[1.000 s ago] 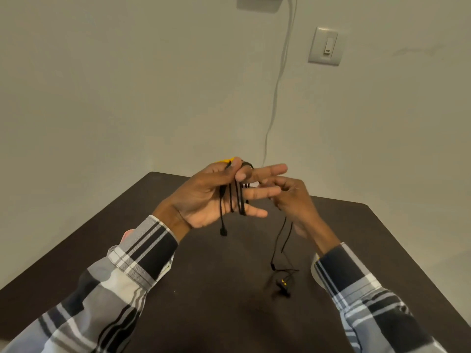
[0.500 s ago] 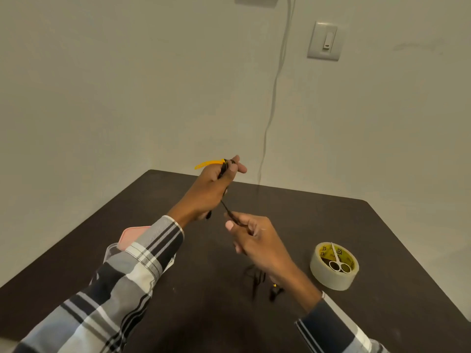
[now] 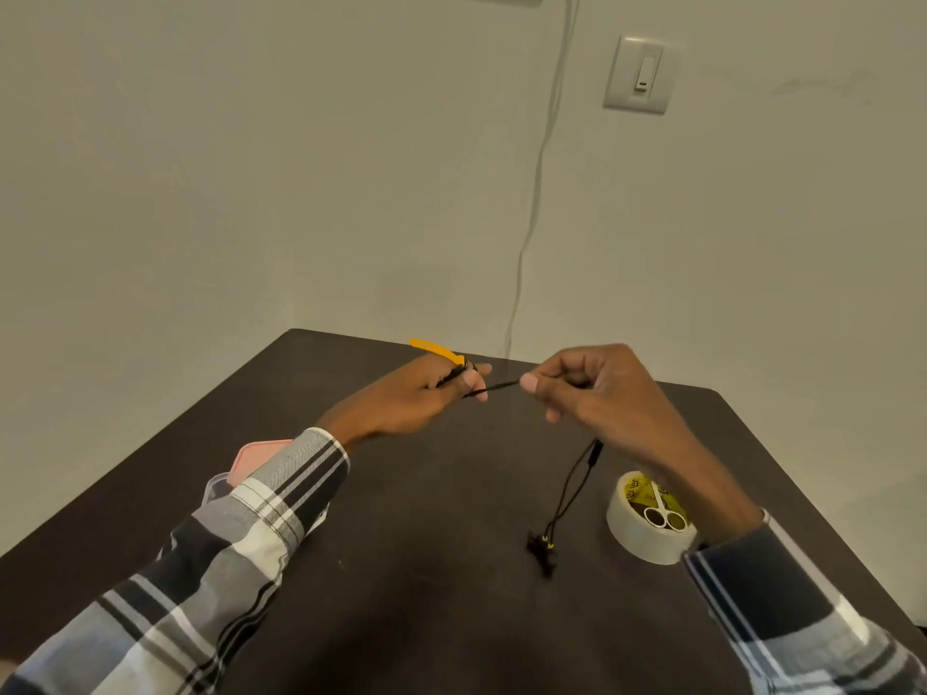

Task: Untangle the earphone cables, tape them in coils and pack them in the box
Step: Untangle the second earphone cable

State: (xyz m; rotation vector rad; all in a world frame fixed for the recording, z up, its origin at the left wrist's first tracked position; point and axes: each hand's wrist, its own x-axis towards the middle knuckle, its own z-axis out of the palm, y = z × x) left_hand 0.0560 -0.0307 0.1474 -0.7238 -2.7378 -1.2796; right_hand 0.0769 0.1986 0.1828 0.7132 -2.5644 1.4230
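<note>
At frame centre, the left hand (image 3: 411, 396) and right hand (image 3: 589, 393) – overlapped a second ago – now pinch the black earphone cable (image 3: 494, 388) taut between them; earbuds dangle lower right – untangling continues, no coil yet.

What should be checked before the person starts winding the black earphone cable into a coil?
1. Left hand grips one end of the earphone cable: ok.
2. Right hand pinches the cable, span between hands taut: ok.
3. Earbuds hang free of knots: cannot tell.
4. Tape roll within reach beside the right forearm: ok.
5. Scissors at hand, resting in the roll: ok.
6. Box open: cannot tell, the left sleeve hides it.
</note>
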